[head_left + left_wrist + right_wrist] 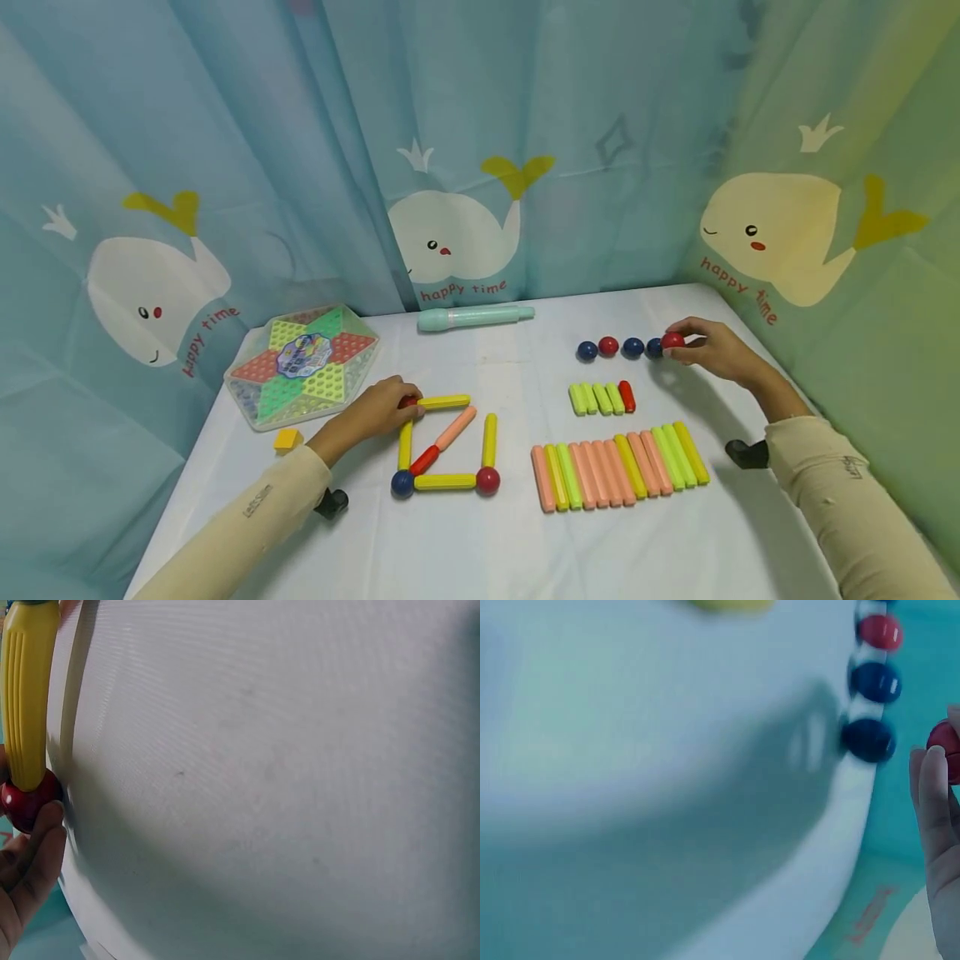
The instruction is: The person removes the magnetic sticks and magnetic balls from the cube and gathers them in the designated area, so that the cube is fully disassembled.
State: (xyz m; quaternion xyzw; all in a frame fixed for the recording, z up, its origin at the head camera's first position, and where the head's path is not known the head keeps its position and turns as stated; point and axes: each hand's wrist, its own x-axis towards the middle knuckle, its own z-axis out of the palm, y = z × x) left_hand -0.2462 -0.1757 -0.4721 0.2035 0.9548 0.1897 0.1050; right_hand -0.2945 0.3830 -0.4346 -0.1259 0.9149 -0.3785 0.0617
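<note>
With its fingertips, my left hand grips a red ball at the far left corner of a frame of sticks and balls. A yellow stick meets that ball in the left wrist view. The frame's other visible balls are a blue ball and a second red ball. Inside it, a short red stick and a pink stick run diagonally. Another red ball is pinched by my right hand, raised beside a row of balls, mostly blue.
Short green sticks and one red stick lie below the ball row. Nearer stands a row of long sticks. A star-patterned game board, a yellow block and a pale green tube lie left and back.
</note>
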